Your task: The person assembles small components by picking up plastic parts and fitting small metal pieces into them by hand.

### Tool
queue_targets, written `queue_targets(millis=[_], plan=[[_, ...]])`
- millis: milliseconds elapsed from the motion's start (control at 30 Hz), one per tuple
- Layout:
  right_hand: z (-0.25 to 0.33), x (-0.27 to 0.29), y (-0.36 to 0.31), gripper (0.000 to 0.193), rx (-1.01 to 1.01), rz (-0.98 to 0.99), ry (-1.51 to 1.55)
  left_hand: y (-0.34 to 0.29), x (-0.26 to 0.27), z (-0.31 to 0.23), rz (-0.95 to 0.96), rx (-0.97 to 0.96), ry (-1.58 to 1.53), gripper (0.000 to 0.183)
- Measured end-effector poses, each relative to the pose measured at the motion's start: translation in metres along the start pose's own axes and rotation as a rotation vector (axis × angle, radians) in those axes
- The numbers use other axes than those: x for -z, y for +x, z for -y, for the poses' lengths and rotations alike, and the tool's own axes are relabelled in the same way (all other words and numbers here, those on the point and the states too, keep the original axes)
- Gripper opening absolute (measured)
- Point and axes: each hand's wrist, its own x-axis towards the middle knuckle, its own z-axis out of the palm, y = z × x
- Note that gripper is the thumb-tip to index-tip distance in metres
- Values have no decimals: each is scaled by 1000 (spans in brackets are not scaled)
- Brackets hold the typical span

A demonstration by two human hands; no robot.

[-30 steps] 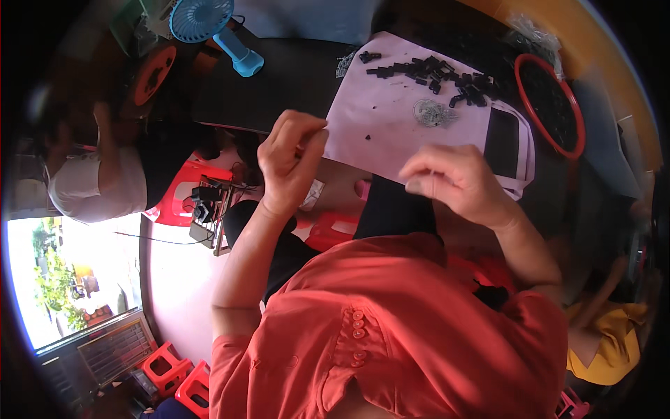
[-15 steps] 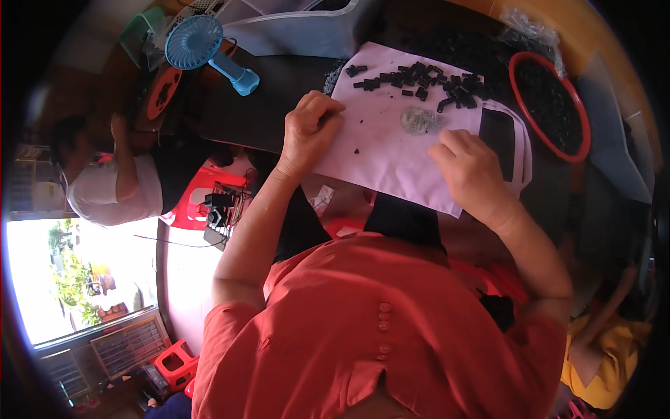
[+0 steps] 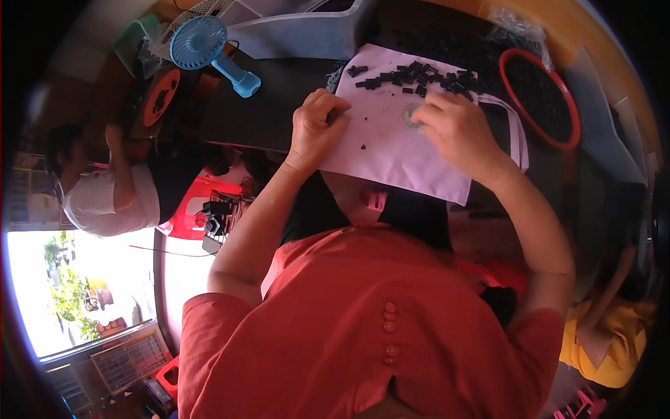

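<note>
Between the left hand (image 3: 316, 131) and the right hand (image 3: 457, 129), the lilac cloth (image 3: 405, 160) gives an open lane from its near edge, interrupted by a small dark bit (image 3: 363, 147), until scattered black parts (image 3: 419, 75) bar the far side, with the right hand at a little pale pile (image 3: 412, 115) just short of them. Leftward, a bare stretch of dark bench (image 3: 279, 91) leaves passage up to the blue fan (image 3: 199, 43) and grey bin (image 3: 296, 36); rightward, a strap (image 3: 518, 133) and red-rimmed basket (image 3: 575, 119) obstruct.
</note>
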Motion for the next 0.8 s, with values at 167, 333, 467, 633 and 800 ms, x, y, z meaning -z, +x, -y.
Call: queue_targets(millis=[167,333,467,633,800], plan=[[-23,-38,38,8,20,-91,-167,3,-3,1,-39,-22,1,15],[-32,-48,43,12,-54,-96,-352,2,-2,9,-48,-86,14,15],[-41,-59,37,13,-108,-22,-369,0,-3,10,-60,-78,8,16],[-45,-57,37,16,-157,-7,-376,1,-2,9,-66,-92,34,16],[-60,-59,36,11,-85,-54,-290,2,-3,7,-64,-85,94,15]])
